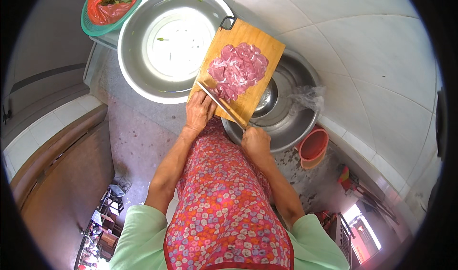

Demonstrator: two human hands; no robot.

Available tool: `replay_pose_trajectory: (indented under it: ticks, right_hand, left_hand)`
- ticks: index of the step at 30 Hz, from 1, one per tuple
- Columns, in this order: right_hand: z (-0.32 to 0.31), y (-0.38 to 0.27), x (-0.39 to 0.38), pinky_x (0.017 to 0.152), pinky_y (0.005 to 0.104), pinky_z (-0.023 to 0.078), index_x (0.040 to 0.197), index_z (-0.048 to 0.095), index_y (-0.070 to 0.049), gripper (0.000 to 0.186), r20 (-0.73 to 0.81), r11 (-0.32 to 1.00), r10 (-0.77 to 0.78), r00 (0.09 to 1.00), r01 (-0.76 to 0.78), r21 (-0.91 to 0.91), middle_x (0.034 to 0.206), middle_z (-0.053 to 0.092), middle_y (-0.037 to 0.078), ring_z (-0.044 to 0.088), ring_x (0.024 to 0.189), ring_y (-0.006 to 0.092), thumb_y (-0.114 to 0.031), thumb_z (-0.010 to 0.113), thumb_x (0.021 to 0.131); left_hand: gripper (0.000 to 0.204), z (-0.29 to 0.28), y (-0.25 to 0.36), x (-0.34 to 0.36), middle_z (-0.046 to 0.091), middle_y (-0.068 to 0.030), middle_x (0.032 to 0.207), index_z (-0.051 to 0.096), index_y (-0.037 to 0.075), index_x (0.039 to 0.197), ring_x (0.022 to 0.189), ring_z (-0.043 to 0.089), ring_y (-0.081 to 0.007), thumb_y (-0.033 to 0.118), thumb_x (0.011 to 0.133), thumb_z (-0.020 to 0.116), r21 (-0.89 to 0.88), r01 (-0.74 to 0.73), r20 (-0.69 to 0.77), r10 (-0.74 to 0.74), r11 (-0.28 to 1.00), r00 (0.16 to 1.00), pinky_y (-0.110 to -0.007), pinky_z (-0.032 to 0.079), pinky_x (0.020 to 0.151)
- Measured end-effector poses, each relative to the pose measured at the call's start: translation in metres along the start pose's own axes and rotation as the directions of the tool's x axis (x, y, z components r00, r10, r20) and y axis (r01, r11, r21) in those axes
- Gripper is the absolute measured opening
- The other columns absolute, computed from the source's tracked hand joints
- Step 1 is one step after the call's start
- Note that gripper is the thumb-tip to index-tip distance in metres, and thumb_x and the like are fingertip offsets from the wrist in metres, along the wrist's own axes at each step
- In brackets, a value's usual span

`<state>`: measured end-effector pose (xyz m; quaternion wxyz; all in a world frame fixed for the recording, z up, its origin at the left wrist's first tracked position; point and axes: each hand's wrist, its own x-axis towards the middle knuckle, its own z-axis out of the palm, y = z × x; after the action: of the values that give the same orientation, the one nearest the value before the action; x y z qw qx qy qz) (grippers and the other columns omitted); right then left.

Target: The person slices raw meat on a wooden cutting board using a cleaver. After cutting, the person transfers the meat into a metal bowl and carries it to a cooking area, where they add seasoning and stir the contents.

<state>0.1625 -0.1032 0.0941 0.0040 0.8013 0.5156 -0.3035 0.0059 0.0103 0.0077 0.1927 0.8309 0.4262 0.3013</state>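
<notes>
A wooden cutting board (pixel 267 45) with a black handle lies tilted across two metal basins. Sliced raw pink meat (pixel 241 67) is heaped on its middle. My right hand (pixel 256 139) is closed round the handle of a knife (pixel 224 104), whose blade slants up and left over the board's near part, beside the meat. Close to the blade's far end, at the board's lower left edge, is my left hand (pixel 200 110). Its fingers are bent and pressed together, and what they hold, if anything, is hidden.
Left of the board stands a wide basin (pixel 130 81) of water with bits of green. Under its right side, a darker basin (pixel 310 72) holds a metal bowl (pixel 267 100) and a clear plastic bag (pixel 307 98). A green basket (pixel 88 24) with a red bag, a red bucket (pixel 313 146) and a tiled wall (pixel 377 55) surround them.
</notes>
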Motion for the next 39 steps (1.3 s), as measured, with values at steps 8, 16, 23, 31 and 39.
replay_pose_trajectory:
  ticks: [8,16,23,31,39]
  right_hand:
    - [-0.005,0.014,0.007,0.062,0.0482,0.049,0.078,0.065,0.0,0.018,-0.021,0.998,-0.011,1.0,0.013,0.063,0.069,0.061,0.023,0.061,0.066,0.0394,-0.017,0.057,0.079]
    - [-0.006,0.009,0.001,0.06,0.0489,0.048,0.075,0.062,-0.002,0.016,-0.001,0.995,-0.1,0.995,0.1,-0.015,0.065,0.06,0.022,0.061,0.063,0.0386,-0.013,0.051,0.076]
    - [0.001,0.01,0.004,0.068,0.0508,0.046,0.078,0.06,-0.002,0.015,0.049,0.999,-0.033,0.998,0.035,-0.039,0.077,0.062,0.021,0.06,0.073,0.0391,-0.011,0.048,0.077]
    - [0.004,0.006,0.011,0.073,0.0498,0.045,0.079,0.061,-0.001,0.016,0.098,1.0,0.016,0.995,-0.016,0.002,0.081,0.062,0.022,0.059,0.079,0.0398,-0.01,0.047,0.078]
    - [0.005,-0.017,0.03,0.08,0.0483,0.044,0.091,0.059,-0.002,0.017,0.235,0.999,0.043,0.971,-0.038,-0.029,0.092,0.061,0.022,0.057,0.092,0.0385,-0.008,0.052,0.076]
  left_hand:
    - [0.021,-0.002,0.0,-0.004,0.056,-0.0089,0.092,0.059,0.005,0.087,0.084,0.056,-0.0274,0.007,0.068,0.067,-0.052,0.008,-0.035,-0.01,0.999,0.999,-0.037,0.046,0.071]
    - [0.021,0.0,-0.005,0.0,0.056,-0.0061,0.09,0.062,0.006,0.083,0.078,0.053,-0.0246,0.008,0.064,0.07,0.045,-0.066,-0.016,0.067,0.997,0.998,-0.036,0.044,0.069]
    - [0.023,0.0,-0.004,0.008,0.055,-0.0065,0.088,0.062,0.005,0.084,0.081,0.052,-0.0255,0.009,0.063,0.07,0.026,-0.068,0.01,0.068,0.997,0.998,-0.037,0.043,0.072]
    - [0.021,0.003,-0.002,0.012,0.056,-0.0068,0.088,0.062,0.004,0.082,0.08,0.052,-0.025,0.009,0.063,0.07,0.014,-0.041,-0.036,0.041,0.999,0.998,-0.036,0.042,0.071]
    - [0.018,0.013,0.0,0.009,0.057,-0.0069,0.089,0.062,0.004,0.082,0.08,0.053,-0.0263,0.007,0.066,0.067,-0.013,0.051,-0.039,-0.051,0.999,0.998,-0.037,0.044,0.07]
